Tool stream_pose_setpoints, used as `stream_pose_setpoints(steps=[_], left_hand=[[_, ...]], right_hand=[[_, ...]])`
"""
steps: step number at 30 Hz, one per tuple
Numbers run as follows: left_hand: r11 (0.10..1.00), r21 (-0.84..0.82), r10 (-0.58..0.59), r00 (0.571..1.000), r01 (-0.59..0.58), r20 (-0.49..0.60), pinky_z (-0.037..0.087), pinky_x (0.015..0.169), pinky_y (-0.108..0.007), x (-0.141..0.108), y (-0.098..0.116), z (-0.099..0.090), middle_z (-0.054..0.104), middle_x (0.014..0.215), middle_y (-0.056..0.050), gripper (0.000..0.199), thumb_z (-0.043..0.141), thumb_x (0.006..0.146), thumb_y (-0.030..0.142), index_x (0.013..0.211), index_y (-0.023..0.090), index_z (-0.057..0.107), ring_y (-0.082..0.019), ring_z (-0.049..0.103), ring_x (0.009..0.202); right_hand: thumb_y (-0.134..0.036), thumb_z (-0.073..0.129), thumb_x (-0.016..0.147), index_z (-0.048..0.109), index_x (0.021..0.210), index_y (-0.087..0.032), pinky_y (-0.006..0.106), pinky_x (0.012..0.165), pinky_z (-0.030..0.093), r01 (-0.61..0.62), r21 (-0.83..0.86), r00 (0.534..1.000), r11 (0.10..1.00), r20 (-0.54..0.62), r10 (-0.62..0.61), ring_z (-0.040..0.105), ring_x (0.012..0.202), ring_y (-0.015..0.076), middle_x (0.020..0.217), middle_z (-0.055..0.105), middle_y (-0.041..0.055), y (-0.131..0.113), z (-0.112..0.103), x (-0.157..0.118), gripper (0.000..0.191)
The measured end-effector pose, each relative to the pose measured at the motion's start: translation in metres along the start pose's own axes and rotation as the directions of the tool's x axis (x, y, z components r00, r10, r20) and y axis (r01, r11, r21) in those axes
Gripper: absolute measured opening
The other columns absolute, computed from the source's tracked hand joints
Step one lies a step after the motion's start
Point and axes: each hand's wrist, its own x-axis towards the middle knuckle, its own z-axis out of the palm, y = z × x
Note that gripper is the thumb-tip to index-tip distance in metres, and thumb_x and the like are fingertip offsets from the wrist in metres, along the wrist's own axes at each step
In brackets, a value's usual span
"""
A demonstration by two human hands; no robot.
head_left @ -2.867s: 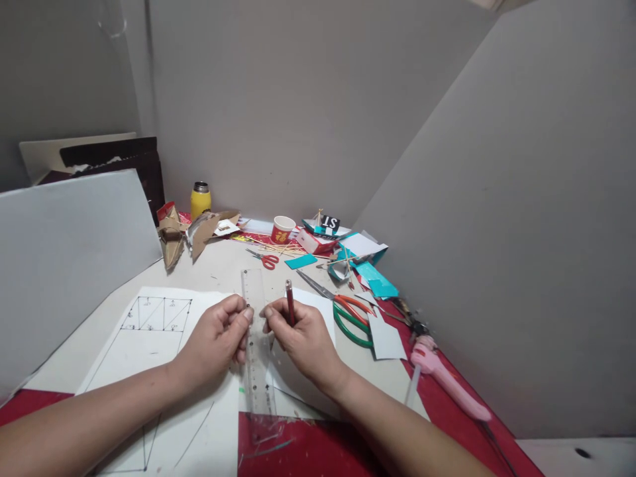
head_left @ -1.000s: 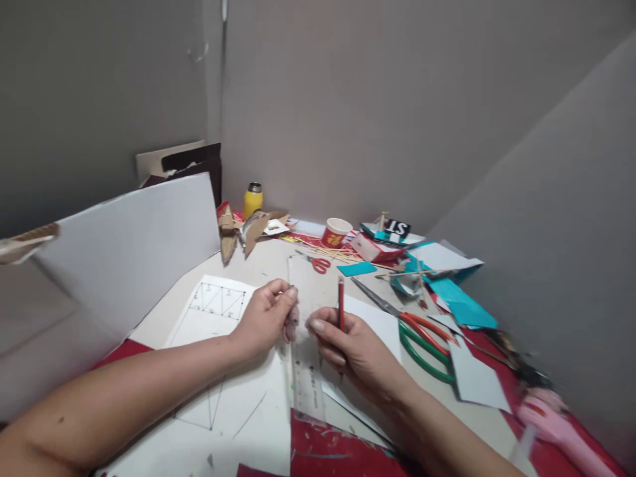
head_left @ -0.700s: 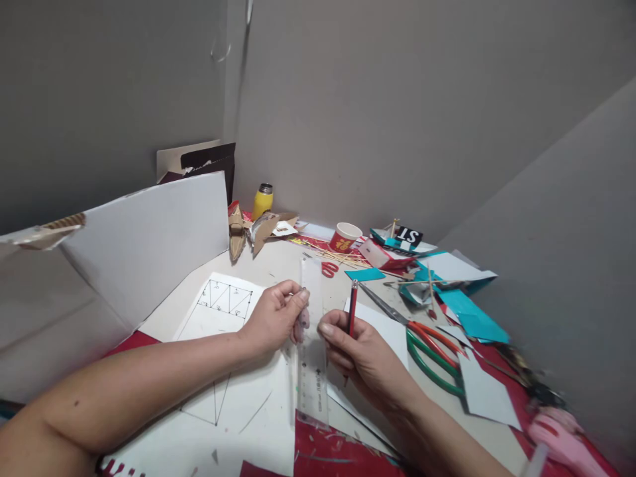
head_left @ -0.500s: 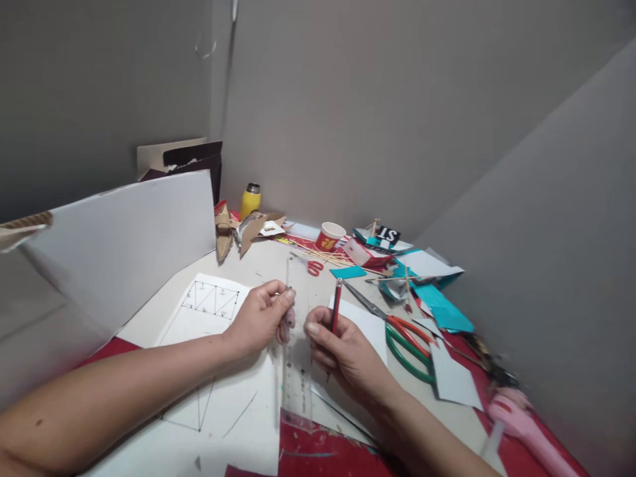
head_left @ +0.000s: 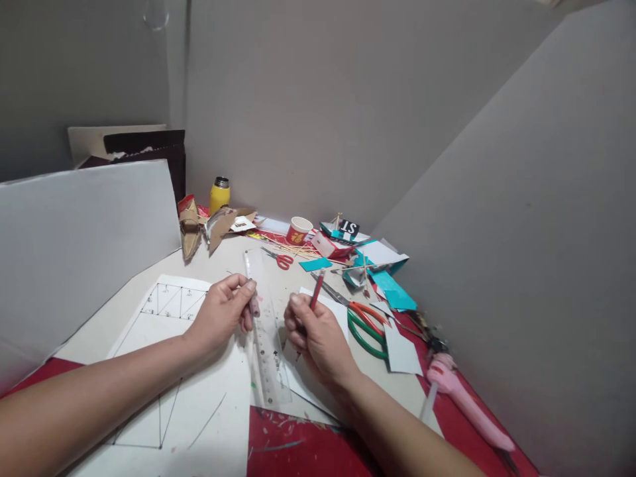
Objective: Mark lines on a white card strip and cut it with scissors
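Observation:
My left hand (head_left: pixel 226 308) pinches the left edge of a clear plastic ruler (head_left: pixel 268 354), its thumb and fingers pressed together. The ruler stretches lengthwise away from me between my hands. In my right hand (head_left: pixel 318 331) a dark red pencil (head_left: pixel 317 289) is gripped, its upper end pointing up. Beneath my left forearm lies white paper (head_left: pixel 218 371) with drawn triangles and lines. A second white sheet (head_left: pixel 338 310) sits partly under my right hand.
Small red scissors (head_left: pixel 284 261), orange-and-green-handled scissors (head_left: pixel 370 338), a red paper cup (head_left: pixel 299 230) and a yellow bottle (head_left: pixel 219 197) stand or lie around. Teal scraps (head_left: pixel 392 290) and a pink glue gun (head_left: pixel 464 394) are right. A white board (head_left: pixel 89 245) stands left.
The view has turned right, so everything appears farther left. The ruler now slants, its far end leaning left. My hands still hold the ruler and pencil.

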Motion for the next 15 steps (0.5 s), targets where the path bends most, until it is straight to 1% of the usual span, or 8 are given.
stream_pose_setpoints(steps=[2, 4, 6, 9, 15], left_hand=[[1.0, 0.006, 0.003, 1.0, -0.003, 0.012, 0.038, 0.041, -0.018, -0.0006, 0.0005, 0.0003, 0.06, 0.055, 0.005, 0.029, 0.06, 0.087, 0.041, 0.07, 0.019, 0.05, -0.006, 0.05, 0.038], [1.0, 0.011, 0.008, 1.0, -0.009, 0.025, 0.038, 0.041, -0.018, -0.0014, 0.001, 0.0008, 0.059, 0.052, 0.005, 0.03, 0.061, 0.086, 0.041, 0.069, 0.019, 0.05, -0.006, 0.05, 0.037], [1.0, 0.019, 0.012, 0.999, -0.013, 0.037, 0.038, 0.041, -0.019, -0.0023, 0.0019, 0.0014, 0.059, 0.051, 0.005, 0.031, 0.061, 0.085, 0.042, 0.067, 0.019, 0.05, -0.007, 0.05, 0.037], [0.999, 0.035, 0.013, 0.999, -0.015, 0.05, 0.038, 0.041, -0.019, -0.0033, 0.0038, 0.0024, 0.059, 0.049, 0.005, 0.033, 0.061, 0.085, 0.043, 0.066, 0.019, 0.05, -0.008, 0.05, 0.036], [0.999, 0.047, -0.001, 0.998, -0.002, 0.063, 0.04, 0.041, -0.019, -0.0043, 0.0075, 0.0047, 0.059, 0.05, 0.005, 0.029, 0.057, 0.089, 0.037, 0.067, 0.019, 0.051, -0.007, 0.05, 0.036]], right_hand=[[-0.045, 0.076, 0.075, 0.055, 0.076, -0.017, 0.018, 0.036, 0.016, -0.029, -0.053, 0.999, 0.998, 0.038, 0.031, 0.025, 0.038, 0.0027, 0.052, 0.042, -0.0093, 0.0031, 0.0008, -0.001, 0.035], [-0.042, 0.078, 0.072, 0.058, 0.079, -0.017, 0.018, 0.036, 0.017, -0.054, -0.087, 0.995, 0.995, 0.075, 0.06, 0.026, 0.038, 0.0031, 0.049, 0.041, -0.0102, 0.0041, 0.0011, -0.0023, 0.033], [-0.039, 0.08, 0.069, 0.058, 0.075, -0.016, 0.018, 0.036, 0.017, -0.074, -0.104, 0.994, 0.992, 0.078, 0.083, 0.026, 0.037, 0.0032, 0.047, 0.04, -0.0107, 0.0038, 0.0009, -0.003, 0.032], [-0.039, 0.081, 0.068, 0.056, 0.071, -0.017, 0.018, 0.035, 0.016, -0.098, -0.107, 0.991, 0.989, 0.083, 0.107, 0.025, 0.036, 0.0029, 0.046, 0.039, -0.011, 0.0035, -0.0003, -0.0024, 0.033], [-0.038, 0.082, 0.066, 0.054, 0.07, -0.018, 0.017, 0.034, 0.017, -0.084, -0.087, 0.99, 0.993, 0.108, 0.093, 0.024, 0.035, 0.0028, 0.043, 0.037, -0.0121, 0.0047, -0.0024, -0.0014, 0.035]])
